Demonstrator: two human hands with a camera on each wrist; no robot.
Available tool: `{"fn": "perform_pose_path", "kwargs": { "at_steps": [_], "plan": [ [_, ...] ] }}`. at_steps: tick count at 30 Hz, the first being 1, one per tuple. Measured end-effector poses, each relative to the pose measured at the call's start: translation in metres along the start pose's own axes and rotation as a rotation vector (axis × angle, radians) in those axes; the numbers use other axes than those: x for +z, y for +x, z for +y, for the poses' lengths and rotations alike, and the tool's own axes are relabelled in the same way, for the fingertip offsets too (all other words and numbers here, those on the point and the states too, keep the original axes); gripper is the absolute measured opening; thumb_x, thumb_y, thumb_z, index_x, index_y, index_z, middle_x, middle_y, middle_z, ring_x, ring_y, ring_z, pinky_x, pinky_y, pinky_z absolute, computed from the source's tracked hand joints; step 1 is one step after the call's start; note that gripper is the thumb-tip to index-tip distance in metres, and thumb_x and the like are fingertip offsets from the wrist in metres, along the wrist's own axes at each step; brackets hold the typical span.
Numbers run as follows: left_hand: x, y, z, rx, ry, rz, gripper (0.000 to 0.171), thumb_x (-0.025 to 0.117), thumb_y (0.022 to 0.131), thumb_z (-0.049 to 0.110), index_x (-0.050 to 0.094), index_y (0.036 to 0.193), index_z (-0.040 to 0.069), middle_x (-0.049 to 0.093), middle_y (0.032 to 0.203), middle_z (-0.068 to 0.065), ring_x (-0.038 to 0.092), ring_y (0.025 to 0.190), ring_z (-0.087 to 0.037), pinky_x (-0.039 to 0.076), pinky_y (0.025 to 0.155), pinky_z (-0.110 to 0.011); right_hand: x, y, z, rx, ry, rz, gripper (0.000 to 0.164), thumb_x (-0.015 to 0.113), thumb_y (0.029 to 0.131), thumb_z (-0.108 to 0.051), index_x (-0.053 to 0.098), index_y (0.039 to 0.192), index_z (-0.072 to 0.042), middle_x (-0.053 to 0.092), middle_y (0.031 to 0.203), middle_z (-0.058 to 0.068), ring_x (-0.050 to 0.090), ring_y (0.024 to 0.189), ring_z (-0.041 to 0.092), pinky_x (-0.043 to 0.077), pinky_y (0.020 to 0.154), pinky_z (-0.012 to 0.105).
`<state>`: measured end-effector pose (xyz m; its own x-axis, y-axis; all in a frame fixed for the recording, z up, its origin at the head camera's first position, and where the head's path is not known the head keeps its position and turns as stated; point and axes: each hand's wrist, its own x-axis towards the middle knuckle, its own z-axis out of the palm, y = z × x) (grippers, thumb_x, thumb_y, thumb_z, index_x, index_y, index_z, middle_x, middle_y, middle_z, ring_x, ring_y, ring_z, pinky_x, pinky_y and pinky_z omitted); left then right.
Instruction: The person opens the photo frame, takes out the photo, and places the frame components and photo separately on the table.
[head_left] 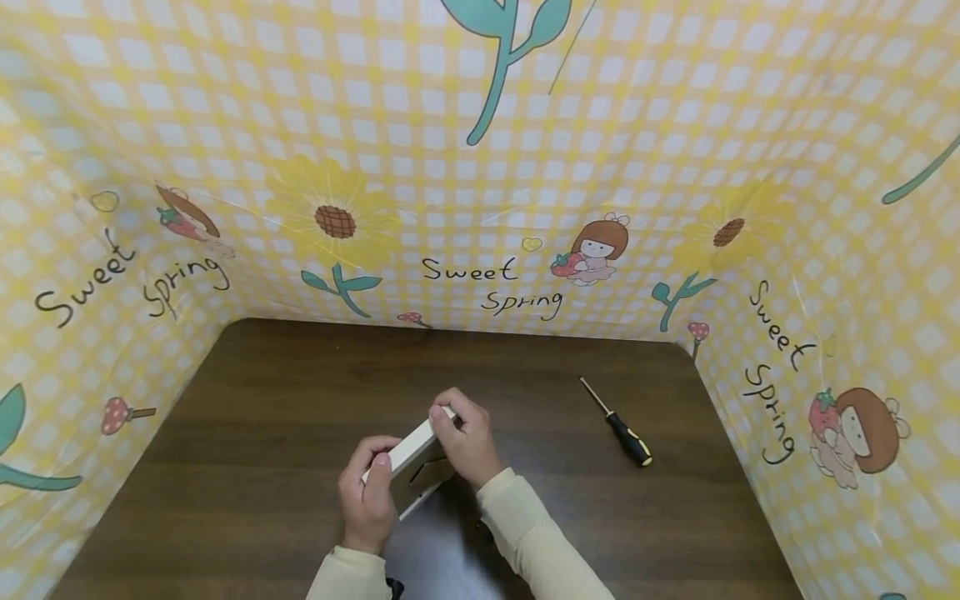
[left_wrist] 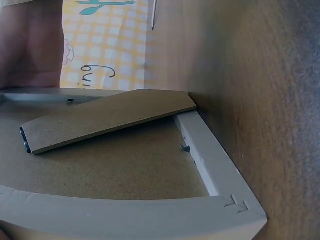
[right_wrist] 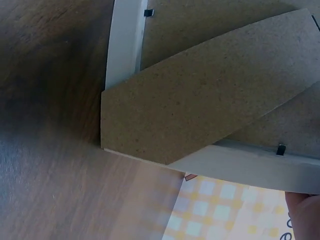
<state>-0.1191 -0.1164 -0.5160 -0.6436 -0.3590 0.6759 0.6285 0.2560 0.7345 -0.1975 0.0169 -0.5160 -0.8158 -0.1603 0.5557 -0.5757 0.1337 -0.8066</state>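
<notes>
a screwdriver with a black and yellow handle lies aslant on the right of a dark brown table, tip toward the back. yellow-and-white checked sheeting rises behind and on both sides, printed with sunflowers, mushrooms and "sweet spring" lettering.

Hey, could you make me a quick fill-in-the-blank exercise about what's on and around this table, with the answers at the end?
1. The left hand and right hand hold a picture frame, while the tool lying on the table is a ____.
2. As the person sees it, that tool lies to the ____ of the picture frame.
3. The tool's handle is black and ____.
4. The lettering on the checked cloth reads "Sweet ____".

Missing words: screwdriver; right; yellow; Spring.
</notes>
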Motion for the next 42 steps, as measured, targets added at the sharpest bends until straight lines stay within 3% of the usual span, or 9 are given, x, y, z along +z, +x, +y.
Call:
{"fn": "perform_pose_path", "kwargs": {
  "at_steps": [4, 8, 12, 16, 22, 35, 42],
  "plan": [
    [-0.002, -0.002, -0.008, -0.006, 0.006, -0.002, 0.024, 0.042, 0.085, -0.017, 0.065, 0.089, -0.011, 0.063, 0.079, -0.018, 0.057, 0.074, -0.006, 0.044, 0.067, -0.017, 0.001, 0.000, -0.003, 0.089, 0.056, 0.002, 0.001, 0.063, 0.091, -0.006, 0.064, 0.092, -0.006, 0.065, 0.080, 0.004, 0.055, 0.070, 0.010, 0.043, 0.061, 0.025],
    [-0.004, -0.005, -0.017, -0.005, 0.006, -0.002, 0.024, 0.043, 0.085, -0.015, 0.066, 0.090, -0.009, 0.064, 0.079, -0.017, 0.057, 0.072, -0.007, 0.043, 0.066, -0.018, -0.003, 0.004, -0.022, 0.175, 0.120, -0.011, 0.015, 0.062, 0.089, -0.005, 0.061, 0.101, 0.004, 0.064, 0.081, 0.002, 0.055, 0.071, 0.008, 0.044, 0.062, 0.024],
    [-0.005, -0.006, -0.019, 0.002, 0.012, -0.009, 0.024, 0.044, 0.085, -0.014, 0.066, 0.090, -0.008, 0.064, 0.079, -0.016, 0.056, 0.072, -0.008, 0.043, 0.066, -0.019, -0.007, 0.008, -0.040, 0.223, 0.175, -0.011, 0.013, 0.064, 0.087, -0.006, 0.060, 0.093, 0.004, 0.057, 0.076, -0.006, 0.052, 0.068, 0.006, 0.042, 0.060, 0.024],
    [-0.005, -0.007, -0.020, -0.002, 0.013, -0.011, 0.024, 0.044, 0.085, -0.013, 0.067, 0.090, -0.007, 0.064, 0.079, -0.015, 0.056, 0.072, -0.009, 0.043, 0.066, -0.020, -0.007, 0.011, -0.040, 0.209, 0.176, -0.008, 0.013, 0.063, 0.089, -0.004, 0.056, 0.079, 0.001, 0.050, 0.069, -0.009, 0.048, 0.065, 0.005, 0.039, 0.058, 0.023],
    [-0.006, -0.006, -0.019, -0.002, 0.005, -0.007, 0.024, 0.045, 0.085, -0.013, 0.067, 0.090, -0.006, 0.065, 0.080, -0.016, 0.057, 0.073, -0.008, 0.044, 0.067, -0.019, -0.006, 0.011, -0.031, 0.156, 0.209, -0.031, 0.026, 0.048, 0.099, 0.002, 0.049, 0.073, 0.002, 0.041, 0.068, -0.009, 0.043, 0.066, 0.005, 0.036, 0.062, 0.022],
    [-0.005, -0.004, -0.018, 0.006, 0.013, -0.011, 0.024, 0.044, 0.086, -0.011, 0.067, 0.090, -0.006, 0.065, 0.079, -0.016, 0.057, 0.072, -0.010, 0.044, 0.065, -0.020, -0.011, 0.012, -0.033, 0.225, 0.252, -0.087, 0.028, 0.044, 0.102, 0.001, 0.048, 0.075, 0.007, 0.043, 0.068, -0.005, 0.044, 0.066, 0.006, 0.037, 0.062, 0.022],
    [-0.005, 0.000, -0.018, -0.024, 0.042, -0.029, 0.023, 0.044, 0.087, -0.009, 0.067, 0.087, -0.004, 0.065, 0.078, -0.015, 0.058, 0.070, -0.009, 0.045, 0.062, -0.022, -0.014, 0.011, -0.033, 0.230, 0.227, -0.056, 0.026, 0.045, 0.101, 0.003, 0.051, 0.075, 0.005, 0.043, 0.067, -0.004, 0.044, 0.066, 0.007, 0.037, 0.062, 0.022]
  ]
}}
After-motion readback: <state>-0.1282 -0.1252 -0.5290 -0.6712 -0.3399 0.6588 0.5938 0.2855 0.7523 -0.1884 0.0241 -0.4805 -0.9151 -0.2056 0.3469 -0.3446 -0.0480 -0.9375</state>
